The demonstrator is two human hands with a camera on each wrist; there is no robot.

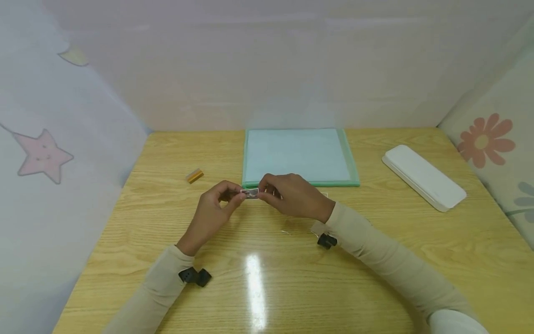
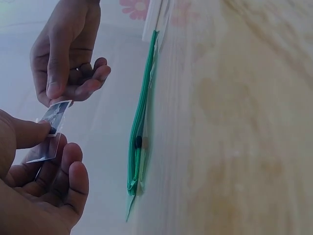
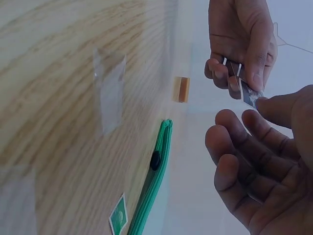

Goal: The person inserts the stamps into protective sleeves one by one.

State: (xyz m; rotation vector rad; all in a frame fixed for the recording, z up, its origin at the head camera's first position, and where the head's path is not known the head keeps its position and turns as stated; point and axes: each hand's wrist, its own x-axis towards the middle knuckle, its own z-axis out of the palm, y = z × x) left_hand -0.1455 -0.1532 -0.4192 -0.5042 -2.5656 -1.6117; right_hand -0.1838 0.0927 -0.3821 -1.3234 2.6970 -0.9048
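Both hands meet over the table, in front of the green-edged folder. My left hand [image 1: 210, 208] pinches one end of a small white-bordered stamp [image 1: 250, 193] with a dark picture, between thumb and fingers. At its other end, my right hand [image 1: 297, 195] pinches it between thumb and forefinger. In the left wrist view a clear plastic sleeve [image 2: 43, 151] extends below the stamp, among the left fingers. How far the stamp sits inside the sleeve I cannot tell. The right hand's other fingers are loosely bent.
Behind the hands lies a green-edged zip folder [image 1: 296, 155]. A white case [image 1: 425, 178] is at the right, a small brown-and-orange block [image 1: 194, 176] at the left. In the right wrist view a green stamp [image 3: 118, 215] and a clear sleeve [image 3: 111, 93] lie on the table.
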